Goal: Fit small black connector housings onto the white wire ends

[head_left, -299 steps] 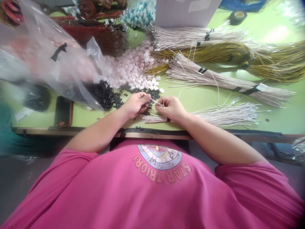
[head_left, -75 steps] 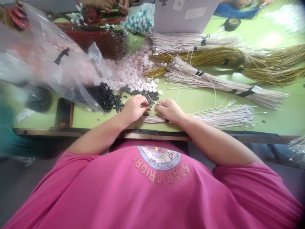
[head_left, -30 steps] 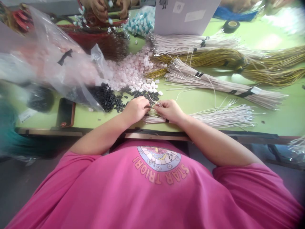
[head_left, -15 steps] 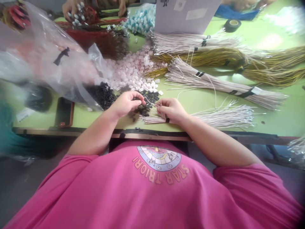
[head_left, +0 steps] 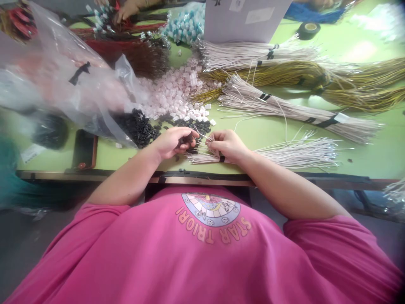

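Head view. The left hand (head_left: pixel 172 141) curls in a pinching grip over loose black connectors (head_left: pixel 193 126), fingertips closed on a small dark piece whose exact form is too small to tell. The right hand (head_left: pixel 225 144) pinches a thin white wire (head_left: pixel 202 134) whose free end runs toward the left fingertips; the two hands lie close together, just apart. Beneath the right hand lies a banded bundle of white wires (head_left: pixel 294 153), its near end under the palm, its far end fanned to the right.

Just beyond the hands: a heap of black connectors (head_left: pixel 139 126) at the mouth of a clear plastic bag (head_left: pixel 72 88), and behind it a heap of pale pink connectors (head_left: pixel 175 95). To the right, well apart from the hands, lie longer pale wire bundles (head_left: pixel 284 110) tied with black tape, and olive-yellow wire bundles (head_left: pixel 284 74) behind them. A dark phone (head_left: pixel 84 147) lies at the left near the edge. At the far side stand a white card (head_left: pixel 243 19), a roll of black tape (head_left: pixel 306 28) and teal-and-white connectors (head_left: pixel 186 25); another person's hand (head_left: pixel 126 6) works among red wires (head_left: pixel 126 44).

Both forearms rest across the near edge of the green tabletop (head_left: pixel 363 152), elbows out, wrists low.
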`<state>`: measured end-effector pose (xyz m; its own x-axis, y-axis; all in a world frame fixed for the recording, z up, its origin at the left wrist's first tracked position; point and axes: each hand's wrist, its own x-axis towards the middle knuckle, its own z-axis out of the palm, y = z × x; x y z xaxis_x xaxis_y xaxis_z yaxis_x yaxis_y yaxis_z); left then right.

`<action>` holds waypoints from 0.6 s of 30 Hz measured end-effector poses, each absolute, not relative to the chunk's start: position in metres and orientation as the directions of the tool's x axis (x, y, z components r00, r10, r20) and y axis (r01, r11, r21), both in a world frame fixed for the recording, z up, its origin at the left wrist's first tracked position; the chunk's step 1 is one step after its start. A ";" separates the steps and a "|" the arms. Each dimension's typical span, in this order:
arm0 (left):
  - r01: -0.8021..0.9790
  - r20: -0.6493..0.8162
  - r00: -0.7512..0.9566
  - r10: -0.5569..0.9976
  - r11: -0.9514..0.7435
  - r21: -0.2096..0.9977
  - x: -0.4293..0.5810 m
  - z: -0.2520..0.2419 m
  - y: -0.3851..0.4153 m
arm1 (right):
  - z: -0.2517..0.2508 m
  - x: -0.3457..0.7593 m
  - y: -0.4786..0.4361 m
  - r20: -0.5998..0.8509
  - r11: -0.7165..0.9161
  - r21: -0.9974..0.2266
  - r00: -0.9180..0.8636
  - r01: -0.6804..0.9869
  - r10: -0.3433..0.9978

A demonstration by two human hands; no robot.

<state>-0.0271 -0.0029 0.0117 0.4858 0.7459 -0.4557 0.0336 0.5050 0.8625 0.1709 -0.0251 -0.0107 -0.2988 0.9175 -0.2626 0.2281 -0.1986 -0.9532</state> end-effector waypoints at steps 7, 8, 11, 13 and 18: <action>0.029 -0.485 0.511 0.709 0.550 0.834 -0.029 0.009 0.001 | -0.013 0.171 -0.025 -0.262 -0.216 -0.961 -0.313 0.174 0.913; 0.027 -0.487 0.516 0.704 0.555 0.831 -0.029 0.008 0.001 | -0.013 0.171 -0.025 -0.259 -0.216 -0.962 -0.314 0.166 0.913; 0.015 -0.484 0.507 0.714 0.554 0.832 -0.027 0.006 0.001 | -0.013 0.172 -0.024 -0.254 -0.212 -0.964 -0.319 0.160 0.913; 0.049 -0.499 0.483 0.720 0.547 0.836 -0.025 0.006 0.000 | -0.014 0.172 -0.024 -0.257 -0.210 -0.962 -0.325 0.173 0.910; 0.106 -0.485 0.458 0.745 0.496 0.862 -0.021 0.005 -0.006 | -0.011 0.173 -0.025 -0.270 -0.197 -0.950 -0.320 0.244 0.908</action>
